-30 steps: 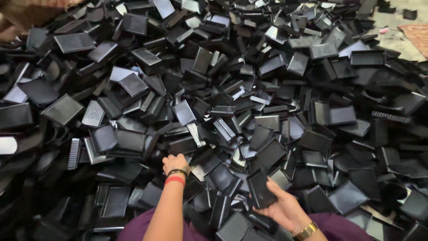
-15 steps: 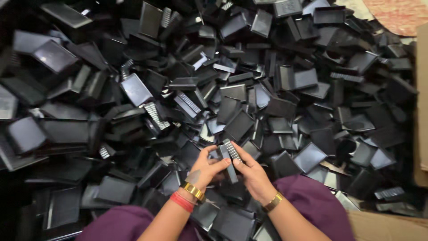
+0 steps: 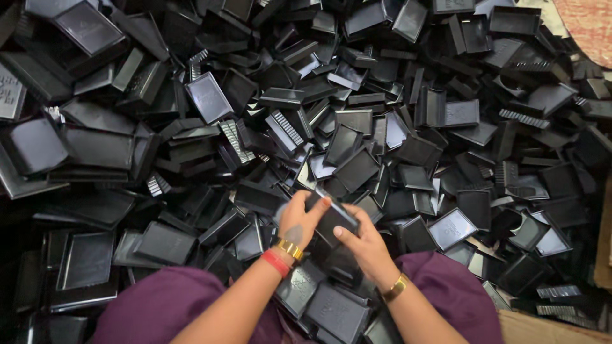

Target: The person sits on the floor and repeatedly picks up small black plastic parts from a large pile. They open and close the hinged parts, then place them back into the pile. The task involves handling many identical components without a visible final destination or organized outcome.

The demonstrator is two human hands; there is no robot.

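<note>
A deep heap of black plastic trays (image 3: 210, 95) covered the whole floor ahead of the hands, pieces lying flat, tilted and on edge, some showing ribbed undersides. Off to the far right of the hands a strip of brown cardboard (image 3: 602, 255) edged the pile, and beyond it at the upper right lay a patch of reddish patterned cloth (image 3: 590, 25).

Both hands met low in the middle, just above purple-clad knees (image 3: 172, 299). The left hand (image 3: 299, 220), with a gold bangle and a red band at the wrist, was curled around the left edge of a small black tray (image 3: 331, 220), fingertips over its top. The right hand (image 3: 360, 242), wearing a gold watch, gripped the same tray from the right and below, thumb pressed on its face. The tray sat between the two hands, tilted, raised slightly over the heap. More trays lay just below the wrists, against the knees.
</note>
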